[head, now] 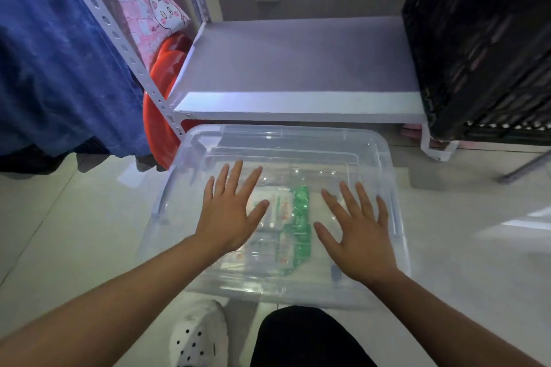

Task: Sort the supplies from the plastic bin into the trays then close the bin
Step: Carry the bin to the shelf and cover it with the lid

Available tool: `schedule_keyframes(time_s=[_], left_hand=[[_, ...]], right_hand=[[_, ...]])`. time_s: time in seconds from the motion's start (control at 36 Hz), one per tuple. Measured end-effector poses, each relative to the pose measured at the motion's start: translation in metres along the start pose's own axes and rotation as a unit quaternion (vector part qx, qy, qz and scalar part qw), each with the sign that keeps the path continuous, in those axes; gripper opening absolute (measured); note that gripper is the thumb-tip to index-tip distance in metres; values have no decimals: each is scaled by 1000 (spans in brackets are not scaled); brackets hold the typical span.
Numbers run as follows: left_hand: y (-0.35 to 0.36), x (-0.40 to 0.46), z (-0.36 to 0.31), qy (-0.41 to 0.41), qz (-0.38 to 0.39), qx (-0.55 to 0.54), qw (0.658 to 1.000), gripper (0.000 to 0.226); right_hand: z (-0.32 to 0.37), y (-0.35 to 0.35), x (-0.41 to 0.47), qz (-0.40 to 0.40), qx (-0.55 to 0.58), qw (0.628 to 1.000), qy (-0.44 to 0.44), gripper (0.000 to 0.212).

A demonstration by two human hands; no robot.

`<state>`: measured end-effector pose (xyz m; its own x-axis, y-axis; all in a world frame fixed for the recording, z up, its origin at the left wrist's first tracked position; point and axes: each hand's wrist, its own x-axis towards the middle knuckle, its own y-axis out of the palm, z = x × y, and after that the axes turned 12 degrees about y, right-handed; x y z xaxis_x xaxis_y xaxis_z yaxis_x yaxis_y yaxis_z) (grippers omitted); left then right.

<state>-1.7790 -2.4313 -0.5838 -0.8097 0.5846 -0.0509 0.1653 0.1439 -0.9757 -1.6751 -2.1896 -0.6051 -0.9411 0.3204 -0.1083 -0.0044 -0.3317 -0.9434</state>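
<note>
Here, bin: the clear plastic bin (277, 211) sits on the pale tiled floor (59, 232), directly in front of the low white shelf (298, 68).
Lid: a transparent lid (286, 152) lies across the top of the bin; whether it is latched cannot be told.
Contents: white and green packets (292, 217) show through the lid, in the middle of the bin, between the two hands.
Left hand: the left hand (229, 217) is spread flat, fingers apart, palm down on the left half of the bin's lid, gripping nothing.
Right hand: the right hand (360, 235) is likewise splayed and flat on the right half of the lid, grasping nothing.
Shelf: its grey top is bare just behind the bin.
Crate: a black lattice crate (483, 48) stands on the shelf's right end, behind and right of the bin.
Basin: a red basin (161, 92) leans behind the shelf's perforated post, left of the bin.
Cloth: blue fabric (53, 62) hangs further left of the bin.
Shoe: a white perforated shoe (199, 334) is on the floor at the near side of the bin, beside a black-clad knee (301, 337).
</note>
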Motion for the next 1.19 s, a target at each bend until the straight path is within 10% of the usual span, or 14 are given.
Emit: schedule_keyframes(time_s=[0.22,0.33,0.5,0.61,0.78,0.89,1.19], left_hand=[[38,-14,-49,80,5,36,996,62],[40,-12,-47,85,10,36,996,62],[41,-11,-47,83,15,53,995,62],[40,-11,-48,82,20,47,995,62],[38,-10,-49,80,23,49,995,63],[37,-10,-50,80,26,44,995,63],[34,-9,-52,73,35,37,996,64]], right_hand=[[3,-16,-4,39,26,999,3,61],[-15,-58,1,-62,156,983,77,67],[-87,-91,48,183,402,807,392,103],[-108,-81,57,329,429,733,413,90],[-111,-86,73,336,375,770,392,49],[-97,-89,78,346,376,763,396,57],[-58,-74,73,213,242,883,341,43]])
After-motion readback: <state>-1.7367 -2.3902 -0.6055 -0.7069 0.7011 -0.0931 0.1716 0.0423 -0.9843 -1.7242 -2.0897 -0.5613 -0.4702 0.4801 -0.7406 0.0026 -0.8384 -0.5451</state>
